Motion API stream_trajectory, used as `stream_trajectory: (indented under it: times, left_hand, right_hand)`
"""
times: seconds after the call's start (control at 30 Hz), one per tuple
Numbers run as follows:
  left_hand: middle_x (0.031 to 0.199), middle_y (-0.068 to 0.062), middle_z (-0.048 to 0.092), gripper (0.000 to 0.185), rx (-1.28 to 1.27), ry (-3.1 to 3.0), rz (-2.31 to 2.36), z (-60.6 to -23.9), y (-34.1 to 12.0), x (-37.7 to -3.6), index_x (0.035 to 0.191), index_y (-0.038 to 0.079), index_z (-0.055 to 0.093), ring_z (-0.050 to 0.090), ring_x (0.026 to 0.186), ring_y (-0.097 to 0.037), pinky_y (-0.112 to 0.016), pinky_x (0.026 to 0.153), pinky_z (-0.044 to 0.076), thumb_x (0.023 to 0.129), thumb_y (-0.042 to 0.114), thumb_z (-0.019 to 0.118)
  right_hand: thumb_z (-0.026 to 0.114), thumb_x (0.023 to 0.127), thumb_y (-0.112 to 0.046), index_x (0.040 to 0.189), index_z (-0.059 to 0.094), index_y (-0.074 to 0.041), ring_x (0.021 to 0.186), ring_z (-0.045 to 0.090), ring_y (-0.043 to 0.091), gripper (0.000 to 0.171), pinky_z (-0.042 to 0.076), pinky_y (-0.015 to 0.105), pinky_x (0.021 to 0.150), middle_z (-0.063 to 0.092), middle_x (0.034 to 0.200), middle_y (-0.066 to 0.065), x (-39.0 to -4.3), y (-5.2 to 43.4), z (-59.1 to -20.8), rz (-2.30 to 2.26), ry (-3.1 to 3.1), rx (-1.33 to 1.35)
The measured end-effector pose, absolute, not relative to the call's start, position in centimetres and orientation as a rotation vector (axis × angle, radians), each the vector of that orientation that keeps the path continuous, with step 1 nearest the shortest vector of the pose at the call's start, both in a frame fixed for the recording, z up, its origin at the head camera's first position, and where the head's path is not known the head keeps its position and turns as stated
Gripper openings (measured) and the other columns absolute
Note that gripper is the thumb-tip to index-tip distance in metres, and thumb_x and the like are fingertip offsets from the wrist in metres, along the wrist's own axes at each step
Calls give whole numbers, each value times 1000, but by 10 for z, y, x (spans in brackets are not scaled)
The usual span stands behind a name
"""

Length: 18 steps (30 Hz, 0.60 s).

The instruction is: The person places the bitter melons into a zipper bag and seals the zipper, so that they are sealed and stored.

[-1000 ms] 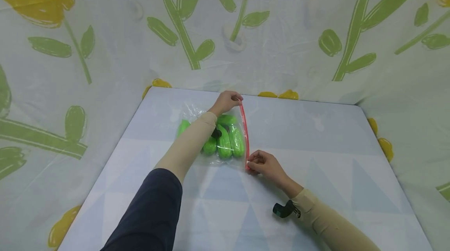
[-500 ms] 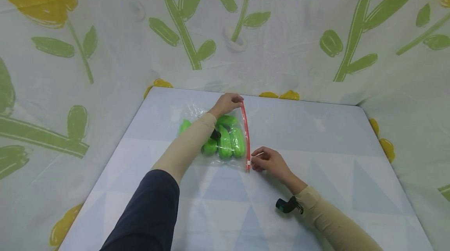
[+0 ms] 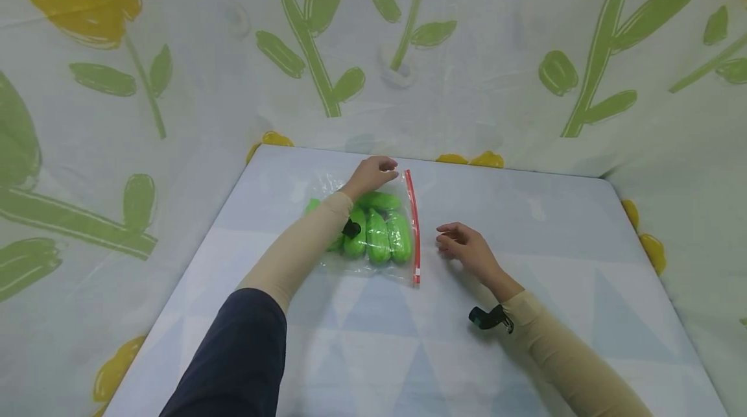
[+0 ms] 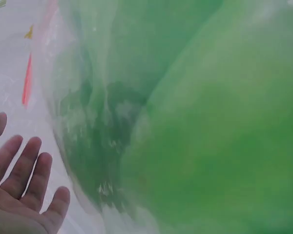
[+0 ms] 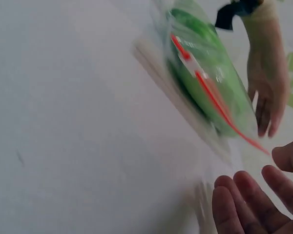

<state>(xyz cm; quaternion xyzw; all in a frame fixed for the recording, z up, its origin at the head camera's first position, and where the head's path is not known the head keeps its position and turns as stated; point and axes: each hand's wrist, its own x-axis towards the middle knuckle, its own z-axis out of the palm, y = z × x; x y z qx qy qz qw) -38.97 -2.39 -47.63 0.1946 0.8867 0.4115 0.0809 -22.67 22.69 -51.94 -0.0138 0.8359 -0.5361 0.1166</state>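
A clear zipper bag (image 3: 362,266) lies flat on the table, with several bright green, long rounded vegetable-like pieces (image 3: 378,242) inside. Along its right edge runs a red zip strip (image 3: 414,222), its white slider (image 3: 417,272) at the near end. My left hand (image 3: 371,174) hovers by the bag's far right corner, holding nothing; its fingers (image 4: 27,170) are spread and relaxed in the left wrist view. To the right of the strip, apart from the bag, my right hand (image 3: 471,251) is raised with loosely bent fingers and nothing in them. My left forearm covers part of the bag.
The table (image 3: 525,229) has a pale triangle pattern. A flower-printed curtain (image 3: 467,93) surrounds its back and sides. Each wrist wears a small black camera, such as the right one (image 3: 489,318).
My right hand has let go of the strip's near end and moved right and away from the bag. My left hand has released the far corner and drawn slightly left.
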Motion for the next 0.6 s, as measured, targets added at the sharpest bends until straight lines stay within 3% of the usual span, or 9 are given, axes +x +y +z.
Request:
stream_trajectory:
  times: [0.33,0.6]
  left_hand:
    - [128,-6,56,46,541,2773,1088,-467,-50,-373,130,11,53,46,123,-23,-37,102,38,93,37,53]
    - [133,-8,52,54,557,2905,794,-474,-76,-364,134,9,49,43,126,-26,-41,105,35,93,44,50]
  right_hand:
    - [51,94,-39,137,44,-16,105,58,26,50,52,40,83,55,126,9,-250,261,-513,-1400,2609,-85]
    - [46,93,-50,140,42,-19,122,45,32,56,42,52,94,47,137,9,-266,293,-513,-1186,2843,-10]
